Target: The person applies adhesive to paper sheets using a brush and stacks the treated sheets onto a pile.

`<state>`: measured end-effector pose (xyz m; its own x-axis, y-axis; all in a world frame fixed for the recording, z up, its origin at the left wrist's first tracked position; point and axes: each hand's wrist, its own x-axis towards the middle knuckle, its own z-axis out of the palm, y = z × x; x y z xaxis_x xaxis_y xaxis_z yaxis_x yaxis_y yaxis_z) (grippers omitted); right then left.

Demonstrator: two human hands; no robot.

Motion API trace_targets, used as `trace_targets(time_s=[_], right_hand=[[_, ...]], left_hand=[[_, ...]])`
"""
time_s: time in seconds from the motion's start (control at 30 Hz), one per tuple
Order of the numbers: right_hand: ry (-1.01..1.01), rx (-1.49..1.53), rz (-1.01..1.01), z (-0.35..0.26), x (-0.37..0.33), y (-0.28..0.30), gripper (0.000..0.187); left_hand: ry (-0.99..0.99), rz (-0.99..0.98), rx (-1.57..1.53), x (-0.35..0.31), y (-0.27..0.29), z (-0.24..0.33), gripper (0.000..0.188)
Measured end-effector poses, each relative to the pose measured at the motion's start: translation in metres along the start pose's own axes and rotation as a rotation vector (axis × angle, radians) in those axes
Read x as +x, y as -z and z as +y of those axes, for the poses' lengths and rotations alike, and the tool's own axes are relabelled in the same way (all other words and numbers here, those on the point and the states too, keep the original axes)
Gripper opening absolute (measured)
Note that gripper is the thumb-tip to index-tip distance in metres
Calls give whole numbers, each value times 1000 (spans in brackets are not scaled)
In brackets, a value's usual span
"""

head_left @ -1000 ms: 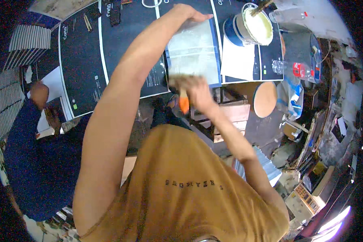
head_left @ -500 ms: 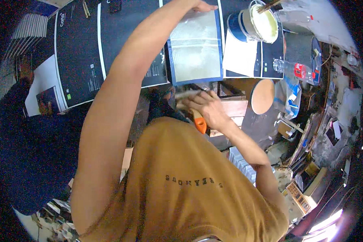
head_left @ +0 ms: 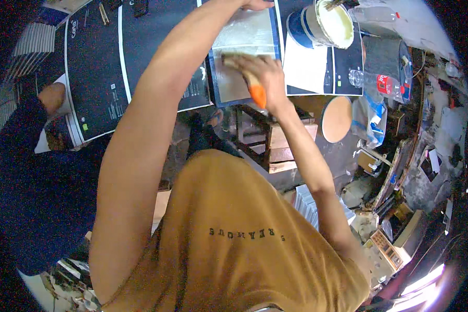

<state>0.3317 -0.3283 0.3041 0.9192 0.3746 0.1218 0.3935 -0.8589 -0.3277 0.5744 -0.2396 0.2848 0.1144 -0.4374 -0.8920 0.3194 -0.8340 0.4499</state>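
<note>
My right hand (head_left: 268, 73) is closed around a wide paintbrush, its orange-ended handle (head_left: 257, 97) pointing toward me. The blurred bristles lie over the near part of a dark-edged panel (head_left: 244, 36), whose pale surface looks wet and streaked. At the panel's far edge, my left hand (head_left: 257, 5) rests with fingers stretched out, partly cut off by the top of the picture. My left forearm covers part of the dark printed sheets (head_left: 161, 62) beside the panel. Right of it stands a bucket (head_left: 340, 28) of creamy paste, with a stick leaning in it.
A white paper (head_left: 304, 70) lies below the bucket, and a clear bottle with a red label (head_left: 385, 83) lies right of it. Below the table are a wooden stool (head_left: 291, 143) and a round board (head_left: 336, 119). Another person in dark clothes (head_left: 52, 192) is close at my left.
My right hand has moved up and away from me with the paintbrush, from below the panel's near edge onto its surface. My left hand stays at the far edge.
</note>
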Motion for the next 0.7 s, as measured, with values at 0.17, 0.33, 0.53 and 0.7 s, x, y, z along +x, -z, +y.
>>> trace_targets(time_s=[0.17,0.33,0.53,0.7], right_hand=[[169,-61,-330,-19,-51,-19,27],[225,14,-355,-6,-71,31,29],[130,11,-195,69,-29,1,32],[219,-68,-545,46,-117,44,31]], left_hand=[[27,-33,3,22,8,-6,103],[81,-50,-1,9,2,1,104],[-7,35,9,16,7,-7,104],[-69,333,52,0,-8,-2,103]])
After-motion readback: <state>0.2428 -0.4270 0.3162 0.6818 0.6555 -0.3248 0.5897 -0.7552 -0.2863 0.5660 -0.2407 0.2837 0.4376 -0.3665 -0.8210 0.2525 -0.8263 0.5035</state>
